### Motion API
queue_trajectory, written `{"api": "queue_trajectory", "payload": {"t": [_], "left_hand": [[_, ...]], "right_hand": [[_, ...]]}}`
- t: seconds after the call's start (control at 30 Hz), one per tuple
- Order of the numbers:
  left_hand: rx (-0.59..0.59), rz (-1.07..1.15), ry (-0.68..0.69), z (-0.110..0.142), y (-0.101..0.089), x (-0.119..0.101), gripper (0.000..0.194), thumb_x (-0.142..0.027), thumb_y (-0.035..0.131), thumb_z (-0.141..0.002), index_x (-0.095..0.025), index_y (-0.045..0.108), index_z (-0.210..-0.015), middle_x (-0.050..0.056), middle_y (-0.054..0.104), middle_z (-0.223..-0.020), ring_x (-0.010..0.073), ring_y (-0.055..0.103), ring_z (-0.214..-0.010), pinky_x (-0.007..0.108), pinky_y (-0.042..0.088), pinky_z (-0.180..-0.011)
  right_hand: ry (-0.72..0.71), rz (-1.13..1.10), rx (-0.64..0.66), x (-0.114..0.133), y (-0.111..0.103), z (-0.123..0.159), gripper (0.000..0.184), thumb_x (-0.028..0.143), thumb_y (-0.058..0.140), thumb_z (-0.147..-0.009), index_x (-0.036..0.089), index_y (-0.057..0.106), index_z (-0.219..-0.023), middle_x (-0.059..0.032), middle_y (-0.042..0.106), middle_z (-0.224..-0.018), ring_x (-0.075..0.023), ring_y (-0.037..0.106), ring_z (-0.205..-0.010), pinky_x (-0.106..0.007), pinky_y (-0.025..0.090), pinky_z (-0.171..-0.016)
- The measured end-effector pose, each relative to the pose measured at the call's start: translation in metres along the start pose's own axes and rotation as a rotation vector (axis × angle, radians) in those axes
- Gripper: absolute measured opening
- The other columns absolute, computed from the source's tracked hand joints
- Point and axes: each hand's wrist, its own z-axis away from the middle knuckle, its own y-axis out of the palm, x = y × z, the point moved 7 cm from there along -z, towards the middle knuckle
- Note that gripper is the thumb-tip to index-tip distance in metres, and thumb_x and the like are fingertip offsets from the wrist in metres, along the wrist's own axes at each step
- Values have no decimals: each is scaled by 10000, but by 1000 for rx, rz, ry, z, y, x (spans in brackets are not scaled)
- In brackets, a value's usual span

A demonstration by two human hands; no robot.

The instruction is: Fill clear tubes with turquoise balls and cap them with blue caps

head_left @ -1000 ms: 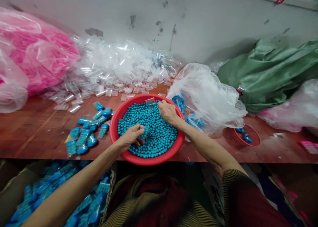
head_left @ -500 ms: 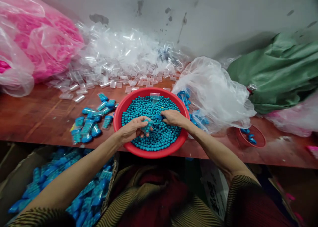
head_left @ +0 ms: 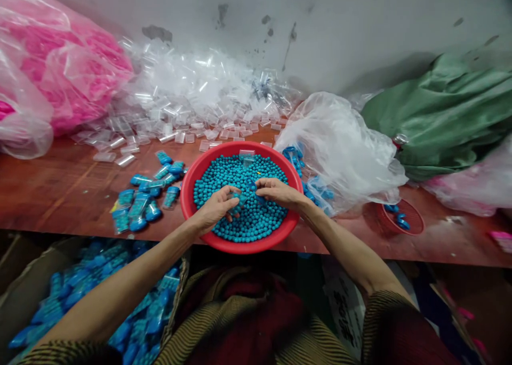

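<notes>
Above a red basin (head_left: 296, 179) full of small blue beads (head_left: 250, 229), my left hand (head_left: 214, 209) is closed around a small clear plastic container (head_left: 238, 202) with blue beads in it. My right hand (head_left: 280, 191) pinches a blue cap (head_left: 252, 186) just to the right of the container; the two are apart. One empty clear container (head_left: 247, 156) lies on the beads at the basin's far side. A tiny yellow piece (head_left: 258, 173) also rests among the beads.
Capped bead containers (head_left: 138, 204) lie left of the basin, with more in a box (head_left: 182, 285) below. Clear containers (head_left: 180, 104) are heaped behind. To the right are a plastic bag (head_left: 340, 152) with blue caps and a small red basket (head_left: 418, 221). A pink-filled bag (head_left: 76, 61) stands left.
The fingers of my right hand have lifted slightly from the beads and now show the blue cap more plainly. My left hand stays nearly in place with the container. The view has shifted slightly.
</notes>
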Motion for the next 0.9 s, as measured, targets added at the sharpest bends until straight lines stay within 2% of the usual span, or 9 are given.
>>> {"api": "queue_trajectory", "payload": {"t": [0.1,0.17,0.27,0.33,0.4,0.5,0.57,0.73,0.9], "left_hand": [[26,15,2,-1,7,4,420,-390,650,-709,-182,449,-1013,-13,593,-759,111,595,-526,188,415,-400],[25,25,9,0,9,4,426,-387,643,-711,-191,432,-1026,-18,584,-766,113,596,-530,196,428,-403],[-8,36,-2,1,9,6,466,-380,644,-705,-195,419,-1069,-29,563,-754,110,587,-514,198,431,-384],[-39,41,-7,1,8,8,486,-380,639,-708,-188,415,-1094,-35,552,-728,101,570,-483,181,400,-351],[-79,29,2,2,6,7,484,-376,628,-720,-175,415,-1106,-42,541,-696,84,540,-441,159,345,-317],[-103,-2,15,5,4,5,480,-363,613,-744,-162,415,-1132,-37,548,-692,70,513,-415,147,301,-301],[-84,12,18,6,6,4,497,-368,618,-746,-161,415,-1150,-33,549,-705,76,527,-434,153,321,-312],[-44,117,61,8,9,1,567,-422,666,-707,-173,427,-1157,-39,523,-715,86,538,-464,181,389,-345],[-43,139,79,9,12,3,641,-435,697,-676,-179,417,-1193,-42,505,-721,94,543,-475,197,409,-348]], "right_hand": [[16,202,-93,-1,3,2,52,155,480,-708,175,514,-741,56,488,-597,-96,476,-536,-222,376,-553],[-56,444,-188,7,5,6,97,132,452,-743,171,537,-769,27,543,-648,-117,516,-589,-238,391,-599],[-181,805,-323,21,14,18,175,150,436,-819,156,572,-929,-46,633,-821,-163,565,-740,-260,389,-673],[-222,1039,-349,26,23,25,208,168,418,-861,149,573,-998,-74,648,-831,-191,561,-775,-274,371,-672],[-248,1242,-371,30,29,29,224,155,381,-891,146,584,-986,-88,646,-776,-214,545,-780,-292,350,-667],[-242,1402,-500,35,24,32,266,111,343,-904,130,608,-905,-121,647,-781,-234,526,-817,-315,335,-690],[-256,1370,-531,36,21,33,271,123,351,-911,120,621,-907,-123,648,-796,-224,523,-808,-317,343,-713],[-443,1020,-417,36,34,37,301,220,387,-932,137,635,-1083,-78,655,-766,-188,540,-722,-316,399,-751],[-422,529,-422,29,29,39,259,217,474,-890,195,707,-1003,-33,682,-767,-143,589,-695,-256,438,-675]]}}
